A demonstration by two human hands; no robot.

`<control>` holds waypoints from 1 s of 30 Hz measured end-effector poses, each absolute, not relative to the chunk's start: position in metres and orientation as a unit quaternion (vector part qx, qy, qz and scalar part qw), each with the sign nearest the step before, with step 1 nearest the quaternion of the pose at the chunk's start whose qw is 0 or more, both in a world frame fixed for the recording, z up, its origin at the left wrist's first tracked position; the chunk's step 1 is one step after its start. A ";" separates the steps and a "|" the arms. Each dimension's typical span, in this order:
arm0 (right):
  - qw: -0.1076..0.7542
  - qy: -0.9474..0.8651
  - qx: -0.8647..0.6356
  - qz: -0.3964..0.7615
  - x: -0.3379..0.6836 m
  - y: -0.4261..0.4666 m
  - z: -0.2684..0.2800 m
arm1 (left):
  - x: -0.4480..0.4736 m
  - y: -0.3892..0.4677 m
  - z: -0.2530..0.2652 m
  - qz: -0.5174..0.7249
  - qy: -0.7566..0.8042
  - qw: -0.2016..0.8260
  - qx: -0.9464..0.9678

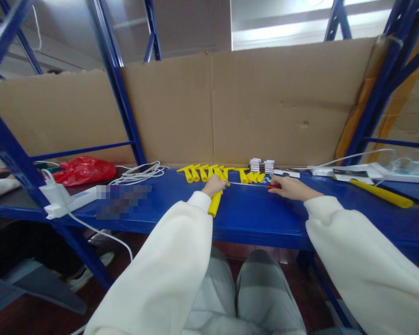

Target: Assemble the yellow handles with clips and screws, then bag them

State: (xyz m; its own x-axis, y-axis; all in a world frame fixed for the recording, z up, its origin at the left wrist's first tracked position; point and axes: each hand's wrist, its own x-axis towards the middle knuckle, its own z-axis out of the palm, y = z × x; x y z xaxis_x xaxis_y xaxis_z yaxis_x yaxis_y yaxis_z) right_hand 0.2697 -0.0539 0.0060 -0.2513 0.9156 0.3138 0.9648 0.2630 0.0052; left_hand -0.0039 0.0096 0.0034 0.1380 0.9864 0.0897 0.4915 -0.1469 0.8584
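Note:
My left hand (213,185) is closed around a yellow T-shaped plastic piece (214,204), whose tubular handle points toward me over the blue shelf board. In my right hand (290,187) is a screwdriver (273,186) with a red handle, gripped between the fingers. Its thin shaft runs left to the yellow piece; whether the tip touches it is too small to tell. Behind my left hand lies a row of several similar yellow pieces (189,175). Small yellow parts (254,177) lie beyond the shaft, near two stacks of white pieces (255,165).
Cardboard (251,102) closes off the back, between blue uprights (117,93). On the left are a power strip (73,200), coiled white cable (139,174) and a red plastic bag (85,170). To the right lies a long yellow-handled object (384,193) near another power strip (398,173).

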 end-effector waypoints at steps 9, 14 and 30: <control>0.140 -0.788 -0.595 -0.079 0.271 -0.050 0.004 | -0.003 0.004 0.007 0.350 0.562 0.344 0.666; 0.144 -0.776 -0.608 -0.086 0.271 -0.052 0.005 | -0.003 0.006 0.004 0.356 0.555 0.347 0.667; 0.129 -0.777 -0.612 -0.078 0.279 -0.041 -0.001 | 0.000 0.001 0.009 0.376 0.540 0.433 0.616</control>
